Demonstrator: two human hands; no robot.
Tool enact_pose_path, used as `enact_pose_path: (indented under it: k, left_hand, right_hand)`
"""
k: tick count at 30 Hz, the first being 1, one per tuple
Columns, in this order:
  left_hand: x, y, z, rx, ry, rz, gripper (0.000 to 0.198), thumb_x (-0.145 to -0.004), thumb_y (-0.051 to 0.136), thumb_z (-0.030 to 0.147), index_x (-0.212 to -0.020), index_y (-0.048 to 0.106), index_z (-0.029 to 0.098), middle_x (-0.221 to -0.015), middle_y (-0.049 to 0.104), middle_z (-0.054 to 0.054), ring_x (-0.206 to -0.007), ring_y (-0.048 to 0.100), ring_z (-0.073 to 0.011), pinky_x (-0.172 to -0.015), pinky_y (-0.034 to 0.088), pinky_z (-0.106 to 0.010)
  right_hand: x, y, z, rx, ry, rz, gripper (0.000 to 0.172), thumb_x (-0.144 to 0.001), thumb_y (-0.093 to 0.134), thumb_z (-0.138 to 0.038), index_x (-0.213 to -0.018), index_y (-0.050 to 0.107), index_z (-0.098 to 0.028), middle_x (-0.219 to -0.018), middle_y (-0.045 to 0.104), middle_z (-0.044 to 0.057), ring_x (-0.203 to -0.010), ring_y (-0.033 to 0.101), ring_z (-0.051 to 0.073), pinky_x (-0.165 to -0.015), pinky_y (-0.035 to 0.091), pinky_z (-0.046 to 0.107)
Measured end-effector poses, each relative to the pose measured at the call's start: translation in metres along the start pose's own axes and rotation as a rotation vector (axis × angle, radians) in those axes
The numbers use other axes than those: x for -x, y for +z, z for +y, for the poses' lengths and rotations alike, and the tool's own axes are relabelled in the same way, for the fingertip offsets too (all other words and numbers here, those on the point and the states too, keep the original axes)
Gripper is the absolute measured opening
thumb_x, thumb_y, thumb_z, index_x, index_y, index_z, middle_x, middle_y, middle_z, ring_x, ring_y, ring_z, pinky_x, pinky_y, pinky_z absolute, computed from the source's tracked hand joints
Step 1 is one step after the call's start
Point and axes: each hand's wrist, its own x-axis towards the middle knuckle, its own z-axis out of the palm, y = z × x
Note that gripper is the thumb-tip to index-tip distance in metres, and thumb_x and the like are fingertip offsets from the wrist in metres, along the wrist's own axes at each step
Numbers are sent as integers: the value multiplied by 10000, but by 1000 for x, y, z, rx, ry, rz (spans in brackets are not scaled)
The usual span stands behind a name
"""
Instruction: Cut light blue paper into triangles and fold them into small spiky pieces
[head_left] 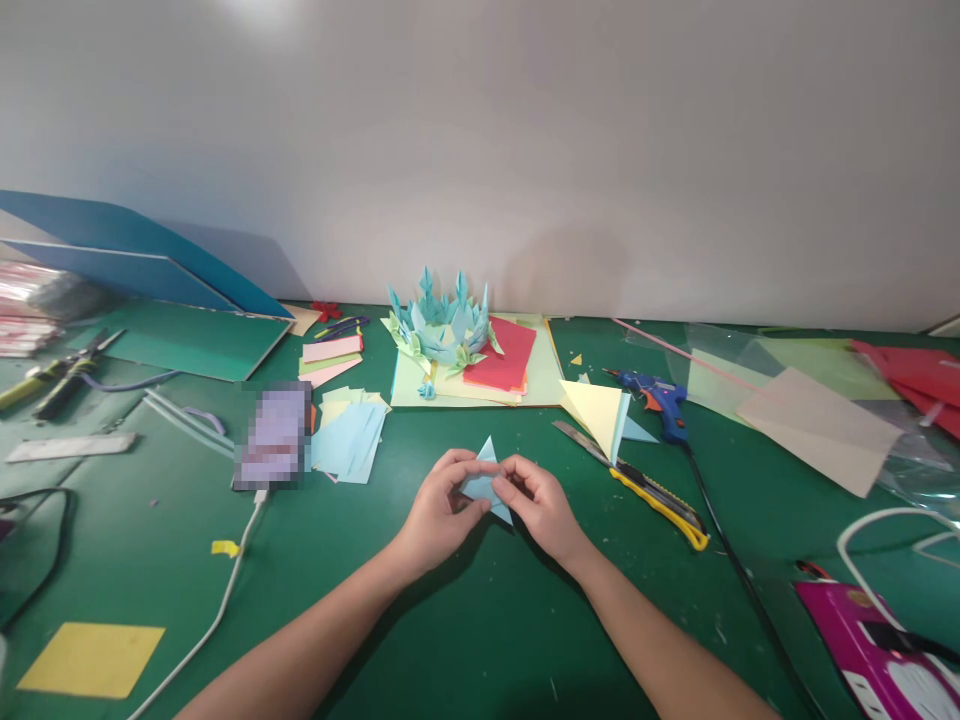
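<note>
Between my two hands is a small piece of light blue paper (pixel 480 488), folded, with one pointed corner up and another pointing down. My left hand (pixel 444 505) pinches its left side between thumb and fingers. On the other side, my right hand (pixel 538 502) grips the paper, its thumb and index finger pressed together. Fingers cover much of the folds. Beyond the hands, a ring of blue and green folded paper (pixel 442 330) rests on a stack of coloured sheets (pixel 510 355). Blue paper slips (pixel 351 440) lie left of my hands.
To the right are a yellow box cutter (pixel 660 505), a pale yellow folded sheet (pixel 598 412) and a blue glue gun (pixel 652 395) with a black cord. A phone (pixel 274 437) on a white cable, pliers (pixel 67 375) and a magenta power strip (pixel 874 640) lie farther out.
</note>
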Motion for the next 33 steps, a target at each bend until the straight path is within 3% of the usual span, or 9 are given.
enact_pose_path:
  k: [11, 16, 21, 25, 33]
  left_hand:
    - [-2, 1, -2, 127, -34, 86, 320, -633, 744, 279, -933, 683, 187, -954, 459, -25, -697, 552, -102, -600, 510, -231]
    - [-3, -1, -2, 166, -59, 47, 335, -613, 750, 264, -931, 683, 182, -975, 462, -30, -676, 533, -90, -587, 506, -225]
    - [-2, -1, 0, 134, -66, -7, 323, -620, 719, 216, -939, 681, 179, -950, 448, -19, -631, 493, -61, -516, 436, -176]
    - [0, -1, -1, 107, -77, -60, 320, -644, 675, 175, -964, 681, 191, -963, 442, -12, -523, 409, -10, -453, 362, -165]
    - [-2, 0, -2, 127, -26, 7, 219, -668, 687, 196, -886, 706, 185, -909, 522, -36, -803, 542, -140, -663, 455, -229]
  right_hand:
    - [2, -1, -1, 105, -58, -44, 261, -816, 528, -408, -670, 467, -200, -597, 429, -39, -556, 408, 117, -535, 340, 235]
    - [3, 1, -2, 86, -14, -65, 318, -843, 478, -398, -602, 412, -201, -546, 443, -38, -534, 410, 111, -530, 338, 235]
    - [2, 0, -1, 58, -44, -69, 379, -849, 451, -418, -557, 345, -201, -523, 314, -56, -501, 307, 92, -474, 267, 228]
    - [1, 0, 0, 88, -68, -41, 380, -847, 438, -417, -554, 320, -206, -528, 284, -56, -504, 298, 96, -473, 264, 230]
    - [2, 0, 1, 144, -102, -49, 361, -867, 409, -388, -573, 290, -215, -551, 277, -55, -516, 304, 105, -495, 261, 238]
